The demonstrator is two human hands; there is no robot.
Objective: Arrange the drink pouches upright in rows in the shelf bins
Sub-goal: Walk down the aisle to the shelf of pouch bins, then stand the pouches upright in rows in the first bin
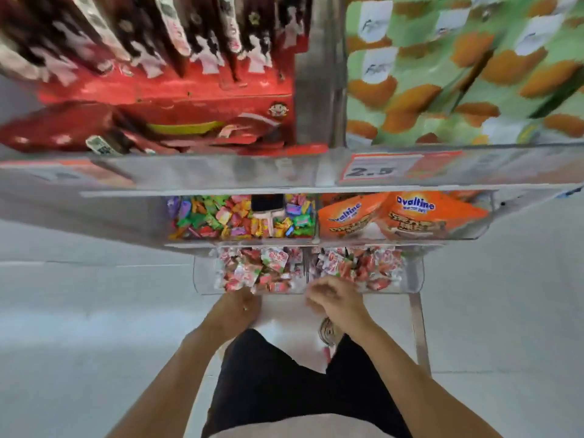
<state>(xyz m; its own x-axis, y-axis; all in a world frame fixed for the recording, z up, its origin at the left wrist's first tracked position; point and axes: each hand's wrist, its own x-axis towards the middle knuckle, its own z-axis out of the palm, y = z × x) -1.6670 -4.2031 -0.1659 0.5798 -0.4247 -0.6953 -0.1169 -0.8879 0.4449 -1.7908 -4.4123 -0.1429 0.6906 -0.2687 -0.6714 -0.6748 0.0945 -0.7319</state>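
Down low, reached left hand (238,306) and right hand (336,300) to clear bin (202,279) of red-and-white packets (252,267); finger posture blurred, cannot tell.

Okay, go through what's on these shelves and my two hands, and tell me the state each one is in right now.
Left hand: at the lowest bin's front edge, fingers curled; grip unclear.
Right hand: at the same edge, fingers curled; blurred, grip unclear.
Lowest clear bin: open-topped, divided in two.
Red and white packets: heaped loosely in both halves, not in rows.
Mixed colourful sweets: loose pile in the bin above.
Ovaltine packs: lying tilted.
Price tag: reads 2.5.
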